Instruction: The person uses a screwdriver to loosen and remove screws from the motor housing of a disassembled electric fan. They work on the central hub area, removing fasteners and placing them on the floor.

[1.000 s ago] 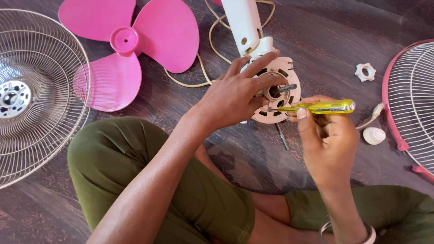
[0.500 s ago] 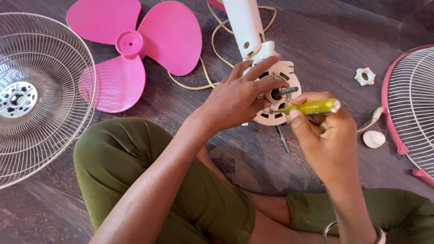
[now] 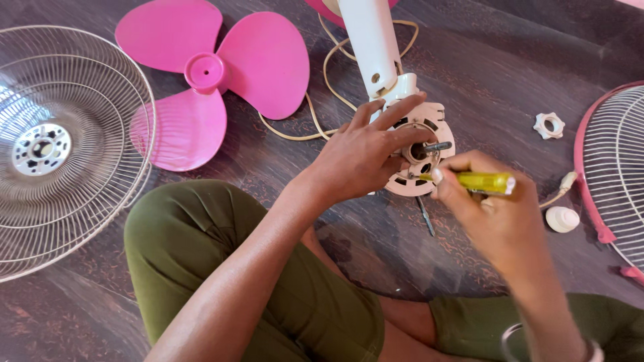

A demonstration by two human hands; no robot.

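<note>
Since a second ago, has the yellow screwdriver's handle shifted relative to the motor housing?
Yes. The yellow screwdriver has dropped and swung toward the person, its handle end now nearer the motor housing.

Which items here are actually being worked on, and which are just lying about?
In hand:
- left hand steadying the white motor housing
- right hand gripping the yellow screwdriver, tip at the housing

Lying about:
- pink fan blade
- wire guard
- pink-rimmed guard
- white ring nut
- white cap
- cream cord

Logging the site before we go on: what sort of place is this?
Probably a home or small repair spot, with work done on the floor. A seated person's hands work on a fan motor; a pink blade and wire guard lie beside it.
</note>
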